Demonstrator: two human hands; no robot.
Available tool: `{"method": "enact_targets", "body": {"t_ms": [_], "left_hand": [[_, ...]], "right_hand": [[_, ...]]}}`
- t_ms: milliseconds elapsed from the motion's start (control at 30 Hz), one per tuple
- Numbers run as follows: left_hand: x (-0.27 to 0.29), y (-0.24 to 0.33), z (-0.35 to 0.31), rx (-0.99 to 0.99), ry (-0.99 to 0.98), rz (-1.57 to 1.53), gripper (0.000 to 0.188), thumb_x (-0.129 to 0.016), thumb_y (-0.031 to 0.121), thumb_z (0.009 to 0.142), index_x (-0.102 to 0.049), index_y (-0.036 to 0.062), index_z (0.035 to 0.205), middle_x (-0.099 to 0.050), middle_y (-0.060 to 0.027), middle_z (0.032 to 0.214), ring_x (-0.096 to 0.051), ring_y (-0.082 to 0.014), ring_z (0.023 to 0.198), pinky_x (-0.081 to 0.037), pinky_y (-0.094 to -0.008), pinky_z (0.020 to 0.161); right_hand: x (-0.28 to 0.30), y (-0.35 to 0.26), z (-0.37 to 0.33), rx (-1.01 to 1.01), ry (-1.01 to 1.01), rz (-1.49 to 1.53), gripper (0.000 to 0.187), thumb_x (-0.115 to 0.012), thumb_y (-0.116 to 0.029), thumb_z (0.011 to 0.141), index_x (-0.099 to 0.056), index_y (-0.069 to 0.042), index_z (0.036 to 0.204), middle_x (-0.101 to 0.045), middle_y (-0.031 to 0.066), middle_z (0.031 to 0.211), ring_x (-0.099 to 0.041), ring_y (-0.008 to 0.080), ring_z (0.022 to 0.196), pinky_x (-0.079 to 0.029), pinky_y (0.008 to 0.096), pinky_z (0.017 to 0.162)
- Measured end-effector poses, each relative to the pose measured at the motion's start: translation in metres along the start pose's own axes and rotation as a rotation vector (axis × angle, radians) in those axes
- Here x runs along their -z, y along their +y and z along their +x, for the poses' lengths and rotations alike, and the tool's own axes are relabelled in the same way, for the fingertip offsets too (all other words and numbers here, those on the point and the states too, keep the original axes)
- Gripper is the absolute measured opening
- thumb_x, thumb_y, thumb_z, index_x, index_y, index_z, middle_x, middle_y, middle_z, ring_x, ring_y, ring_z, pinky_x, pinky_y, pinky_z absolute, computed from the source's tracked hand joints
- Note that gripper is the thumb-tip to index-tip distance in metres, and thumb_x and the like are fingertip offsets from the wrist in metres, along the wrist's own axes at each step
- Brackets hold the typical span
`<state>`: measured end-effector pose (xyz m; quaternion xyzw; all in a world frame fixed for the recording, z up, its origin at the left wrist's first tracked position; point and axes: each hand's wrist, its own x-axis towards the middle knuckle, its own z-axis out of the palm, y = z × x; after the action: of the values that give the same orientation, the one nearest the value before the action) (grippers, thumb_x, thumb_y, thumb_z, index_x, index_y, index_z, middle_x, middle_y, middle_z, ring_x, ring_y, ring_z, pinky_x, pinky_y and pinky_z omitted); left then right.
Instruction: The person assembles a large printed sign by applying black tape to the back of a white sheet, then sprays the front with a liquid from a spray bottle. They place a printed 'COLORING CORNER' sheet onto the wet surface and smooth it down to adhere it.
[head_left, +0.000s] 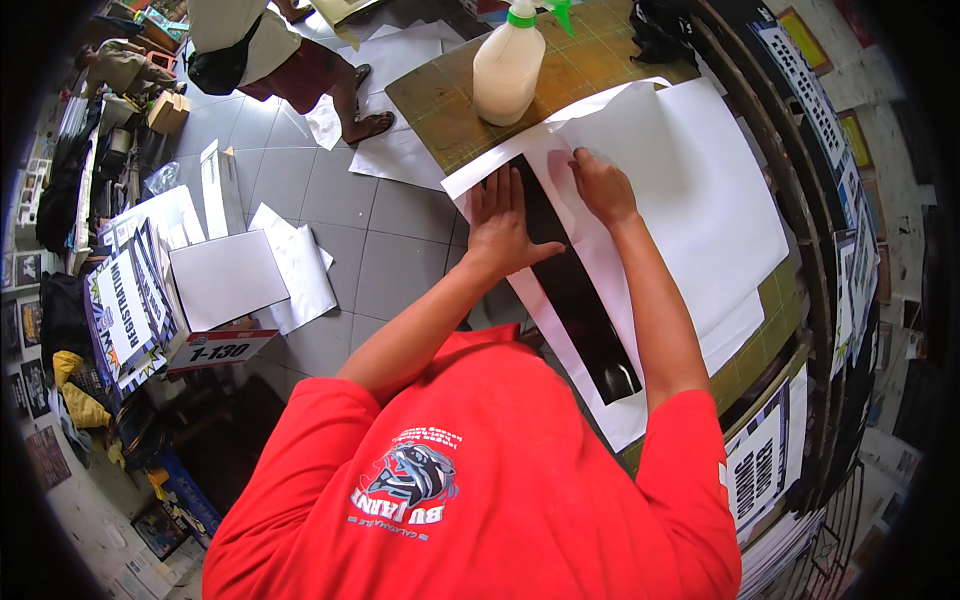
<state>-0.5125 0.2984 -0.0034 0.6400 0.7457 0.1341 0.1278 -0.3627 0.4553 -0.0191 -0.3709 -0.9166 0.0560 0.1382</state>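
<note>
My left hand lies flat with fingers and thumb spread, pressing on a long glossy black strip and the white margin beside it. The strip runs slantwise along a narrow white sheet on the table. To its right, my right hand is closed, its fingertips pinching what looks like the edge of a large, loose white sheet. That sheet bulges and curls at its far end. Just beyond both hands stands a spray bottle with a green top and pale liquid.
The sheets rest on a worn green-brown cutting mat. A rack with printed signs borders the right side. Stacked printed boards and a white panel are at left. Another person stands on the tiled floor.
</note>
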Motion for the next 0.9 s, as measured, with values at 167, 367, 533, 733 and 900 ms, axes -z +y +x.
{"method": "enact_targets", "body": {"t_ms": [167, 367, 533, 733, 900], "left_hand": [[0.002, 0.003, 0.003, -0.021, -0.018, 0.001, 0.129, -0.074, 0.072, 0.065, -0.019, -0.0034, 0.154, -0.014, -0.0308, 0.159, -0.007, -0.0418, 0.150, -0.009, -0.0586, 0.118], [0.009, 0.005, 0.008, -0.003, -0.082, 0.031, 0.125, -0.071, 0.074, 0.066, -0.020, 0.0065, 0.157, -0.010, -0.0320, 0.159, -0.005, -0.0440, 0.150, -0.010, -0.0606, 0.117], [0.008, 0.004, 0.009, 0.008, -0.091, 0.059, 0.126, -0.072, 0.073, 0.067, -0.016, 0.0052, 0.157, -0.008, -0.0346, 0.158, -0.008, -0.0462, 0.150, -0.012, -0.0627, 0.116], [-0.002, 0.000, 0.005, -0.069, -0.022, 0.105, 0.122, -0.069, 0.073, 0.072, -0.015, 0.0047, 0.158, -0.008, -0.0355, 0.158, -0.002, -0.0475, 0.149, -0.009, -0.0635, 0.116], [-0.002, -0.002, 0.004, -0.092, -0.006, 0.115, 0.121, -0.068, 0.073, 0.073, -0.015, 0.0048, 0.158, -0.010, -0.0351, 0.158, -0.002, -0.0469, 0.150, -0.008, -0.0634, 0.116]], "right_hand": [[0.006, -0.001, -0.002, -0.094, -0.003, -0.039, 0.024, -0.054, -0.030, 0.099, -0.056, -0.006, 0.097, -0.069, 0.0168, 0.078, -0.069, 0.0386, 0.072, -0.055, 0.0483, 0.061], [0.067, -0.025, -0.025, -0.388, 0.050, 0.055, 0.033, -0.055, -0.037, 0.098, -0.060, -0.005, 0.095, -0.070, 0.0195, 0.085, -0.069, 0.0378, 0.080, -0.055, 0.0480, 0.067], [0.108, -0.076, -0.113, -0.532, -0.115, -0.171, 0.032, -0.057, -0.035, 0.098, -0.060, -0.004, 0.088, -0.068, 0.0155, 0.080, -0.066, 0.0361, 0.073, -0.052, 0.0466, 0.062], [0.078, -0.058, -0.167, -0.475, 0.030, -0.162, 0.034, -0.060, -0.035, 0.097, -0.054, -0.008, 0.077, -0.062, 0.0104, 0.063, -0.064, 0.0317, 0.056, -0.050, 0.0413, 0.050], [0.071, -0.019, -0.164, -0.414, -0.012, -0.061, 0.037, -0.059, -0.038, 0.097, -0.056, -0.007, 0.077, -0.063, 0.0124, 0.063, -0.065, 0.0333, 0.058, -0.051, 0.0435, 0.051]]}}
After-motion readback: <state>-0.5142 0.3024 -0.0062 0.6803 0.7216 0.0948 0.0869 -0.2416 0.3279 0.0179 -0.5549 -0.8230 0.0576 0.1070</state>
